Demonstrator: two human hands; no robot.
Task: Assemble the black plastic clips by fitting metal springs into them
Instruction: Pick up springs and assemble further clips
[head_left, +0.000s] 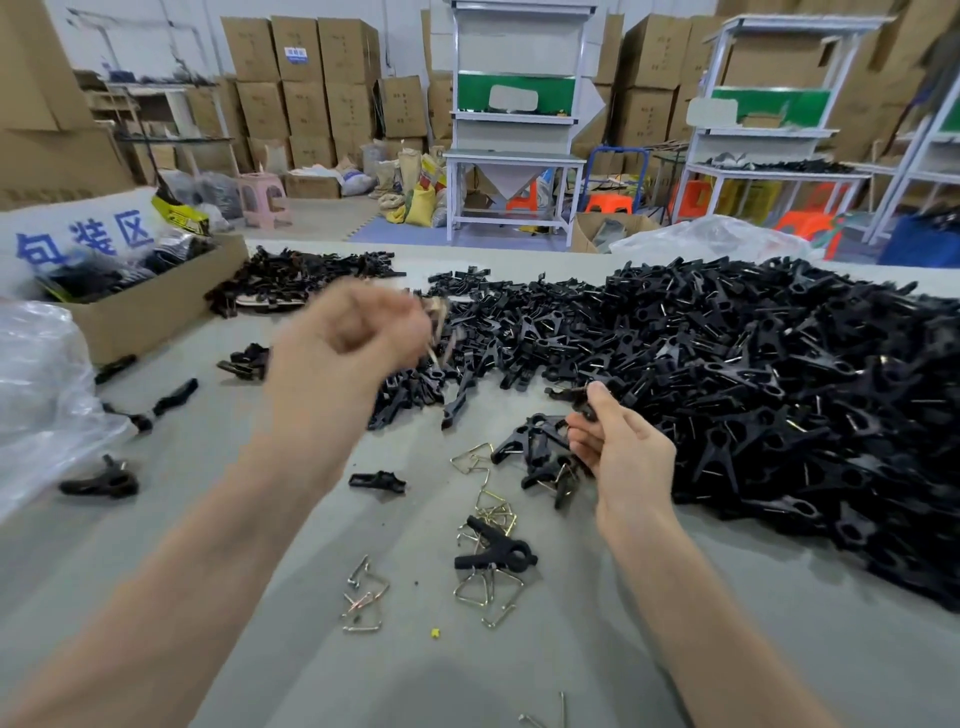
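Springs (nearest): loose metal springs lie on the grey table at 6 o'clock of the view, w/ more toward 5 o'clock. They're bent wire triangles; none is clearly in a hand.
Lone clip: one black clip lies across some springs just past them, at 8 o'clock from the R wrist.
Spring handling: light, stiff, springy wire, prob. slick & apt to flick away. Best pinched at a corner bend, not the free ends.
R hand: right hand at 3 o'clock of centre, thumb & fingertips pinching a black clip piece, other fingers curled in.
Clip handling: hard plastic, light, rigid. Grip by the flat tail, leaving the jaw end free for the spring.
Small cluster: a few clips on the table just beside the R fingers, at their 9 o'clock.
L hand: left hand raised at 10 o'clock of centre, motion-blurred, fingers curled to a loose fist. Smth pale at the fingertips; can't tell what, or if held.
Gap: hands well apart; springs lie nearer than both, roughly between.
Big pile: clip pile fills 2–4 o'clock, close behind the R hand.
Far L: cardboard box at 9–10 o'clock, plastic bag beside it.
Far: workbench & stacked cartons at 12 o'clock.
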